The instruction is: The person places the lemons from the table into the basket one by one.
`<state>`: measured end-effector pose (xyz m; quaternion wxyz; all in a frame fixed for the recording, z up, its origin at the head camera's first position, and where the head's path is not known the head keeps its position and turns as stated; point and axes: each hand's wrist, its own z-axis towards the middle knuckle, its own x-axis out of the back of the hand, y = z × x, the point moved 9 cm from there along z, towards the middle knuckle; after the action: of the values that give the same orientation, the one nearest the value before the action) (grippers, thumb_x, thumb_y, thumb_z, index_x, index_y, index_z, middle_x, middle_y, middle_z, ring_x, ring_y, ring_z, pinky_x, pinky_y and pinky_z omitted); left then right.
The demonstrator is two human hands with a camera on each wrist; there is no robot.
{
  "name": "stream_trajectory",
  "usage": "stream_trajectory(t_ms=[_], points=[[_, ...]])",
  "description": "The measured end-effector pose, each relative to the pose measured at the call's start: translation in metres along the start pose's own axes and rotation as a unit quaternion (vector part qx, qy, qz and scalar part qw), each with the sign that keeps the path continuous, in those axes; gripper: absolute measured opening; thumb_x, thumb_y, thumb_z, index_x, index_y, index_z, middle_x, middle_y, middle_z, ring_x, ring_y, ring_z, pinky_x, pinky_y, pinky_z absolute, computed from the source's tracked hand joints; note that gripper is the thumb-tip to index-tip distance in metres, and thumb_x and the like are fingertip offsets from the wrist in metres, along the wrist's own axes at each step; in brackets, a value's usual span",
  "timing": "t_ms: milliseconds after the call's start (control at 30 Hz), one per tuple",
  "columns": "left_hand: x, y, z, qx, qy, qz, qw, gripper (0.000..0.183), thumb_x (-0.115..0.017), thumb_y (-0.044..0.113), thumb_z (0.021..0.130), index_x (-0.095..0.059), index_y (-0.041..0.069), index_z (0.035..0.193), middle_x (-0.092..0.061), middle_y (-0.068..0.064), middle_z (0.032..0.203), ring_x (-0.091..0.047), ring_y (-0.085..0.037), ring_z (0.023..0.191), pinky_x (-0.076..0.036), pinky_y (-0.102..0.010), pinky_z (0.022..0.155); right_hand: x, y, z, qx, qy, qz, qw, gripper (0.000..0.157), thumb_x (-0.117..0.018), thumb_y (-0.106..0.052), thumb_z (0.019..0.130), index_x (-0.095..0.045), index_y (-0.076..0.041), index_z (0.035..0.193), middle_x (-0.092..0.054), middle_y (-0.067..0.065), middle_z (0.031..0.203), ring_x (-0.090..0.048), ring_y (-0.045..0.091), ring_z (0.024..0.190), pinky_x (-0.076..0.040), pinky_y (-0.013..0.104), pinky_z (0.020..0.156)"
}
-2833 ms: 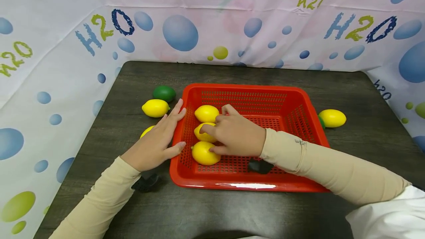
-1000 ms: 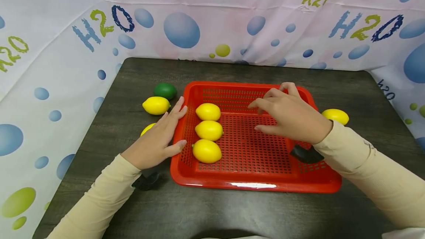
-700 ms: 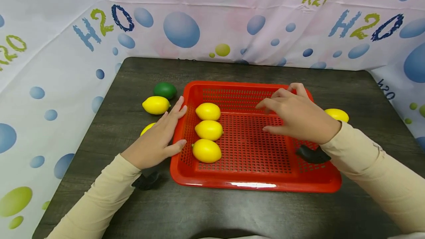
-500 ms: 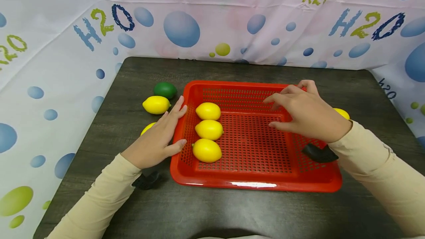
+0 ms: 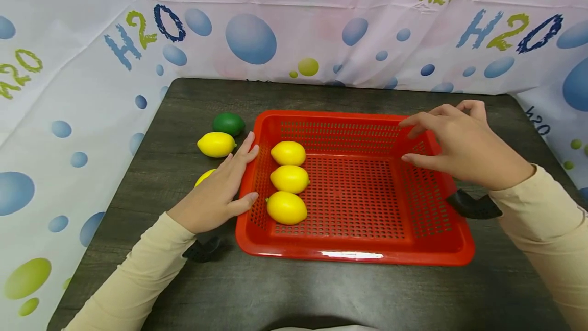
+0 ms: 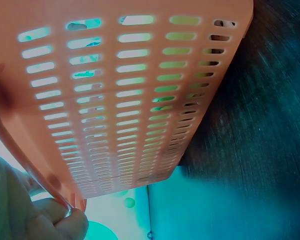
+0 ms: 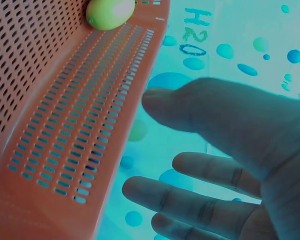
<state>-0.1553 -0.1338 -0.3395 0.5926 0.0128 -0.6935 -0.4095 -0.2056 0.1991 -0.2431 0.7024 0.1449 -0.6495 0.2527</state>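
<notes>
Three yellow lemons stand in a column along the left side of a red plastic basket (image 5: 358,257): a far lemon (image 5: 288,153), a middle lemon (image 5: 290,179) and a near lemon (image 5: 287,208). My left hand (image 5: 216,190) rests against the basket's left rim with straight fingers. In the left wrist view, its fingertips (image 6: 72,225) touch the rim. Over the right rim hovers my right hand (image 5: 468,142), fingers spread and a little bent, holding nothing. The right wrist view shows a gap between its thumb (image 7: 165,107) and fingers. One lemon (image 7: 110,12) appears beyond them.
Left of the basket lie a green lime-like fruit (image 5: 228,124), a lemon (image 5: 216,144) and another lemon (image 5: 204,176) partly covered by my left hand. The dark wooden table (image 5: 321,295) meets a printed cloth (image 5: 285,40) behind it. A black strap (image 5: 473,205) hangs at my right wrist.
My right hand has left the lemons in the basket and moved right, over the right rim. It now hides the lemon on the table there. My left hand stays on the left rim.
</notes>
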Motion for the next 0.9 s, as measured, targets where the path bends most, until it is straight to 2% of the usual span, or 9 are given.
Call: stream_trajectory(t_ms=[167, 333, 600, 900], points=[[0.001, 0.001, 0.0, 0.002, -0.001, -0.002, 1.0, 0.083, -0.057, 0.027, 0.1, -0.01, 0.005, 0.165, 0.009, 0.0, 0.173, -0.007, -0.024, 0.158, -0.011, -0.058, 0.125, 0.002, 0.006, 0.0, 0.002, 0.006, -0.001, 1.0, 0.056, -0.094, -0.023, 0.074, -0.07, -0.004, 0.121, -0.075, 0.006, 0.094, -0.053, 0.037, 0.109, -0.022, 0.066, 0.092], [0.0, 0.001, 0.0, 0.003, -0.002, -0.002, 1.0, 0.083, -0.057, 0.028, 0.1, -0.01, 0.005, 0.165, 0.009, 0.0, 0.173, -0.007, -0.024, 0.158, -0.011, -0.058, 0.125, 0.005, 0.015, -0.004, -0.006, 0.018, 0.008, 1.0, 0.059, -0.094, -0.021, 0.073, -0.069, -0.005, 0.124, -0.075, 0.012, 0.1, -0.051, 0.038, 0.111, -0.02, 0.067, 0.093], [0.0, 0.001, 0.0, 0.002, 0.0, -0.001, 1.0, 0.084, -0.057, 0.027, 0.101, -0.009, 0.005, 0.165, 0.009, 0.001, 0.173, -0.007, -0.024, 0.158, -0.011, -0.058, 0.125, 0.004, 0.034, -0.012, -0.046, 0.034, 0.03, 0.998, 0.062, -0.095, -0.022, 0.071, -0.068, -0.003, 0.124, -0.074, 0.02, 0.105, -0.049, 0.043, 0.114, -0.017, 0.072, 0.097], [0.0, 0.001, -0.001, 0.003, 0.0, -0.001, 1.0, 0.084, -0.058, 0.027, 0.1, -0.01, 0.005, 0.165, 0.009, 0.0, 0.173, -0.007, -0.024, 0.158, -0.011, -0.058, 0.125, 0.001, 0.048, -0.022, -0.051, 0.051, 0.035, 0.997, 0.06, -0.093, -0.022, 0.074, -0.067, -0.004, 0.124, -0.073, 0.019, 0.105, -0.051, 0.041, 0.109, -0.017, 0.071, 0.095]])
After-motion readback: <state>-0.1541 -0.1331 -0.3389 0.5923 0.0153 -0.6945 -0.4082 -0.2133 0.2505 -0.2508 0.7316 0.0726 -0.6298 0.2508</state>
